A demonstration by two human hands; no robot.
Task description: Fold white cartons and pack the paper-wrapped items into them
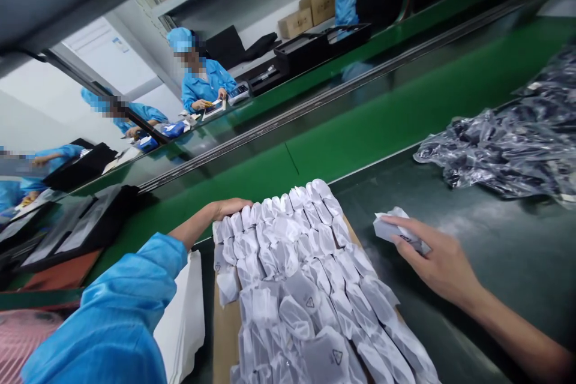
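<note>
Many small items in white translucent bags (310, 300) lie in tight rows on a brown cardboard sheet (226, 336) in front of me. My left hand (231, 207) reaches to the far left corner of these rows, its fingers partly hidden behind the bags, so I cannot tell whether it grips one. To the right of the cardboard, my right hand (432, 252) is closed on a white bagged item (398, 228), held above the dark green tabletop. What is inside the bag cannot be made out.
Clear plastic bags with dark contents (508, 150) are heaped at the right. A stack of white sheets (184, 312) lies left of the cardboard. Beyond runs a green conveyor belt (324, 138); people in blue work across it. Black trays (85, 222) stand at the left.
</note>
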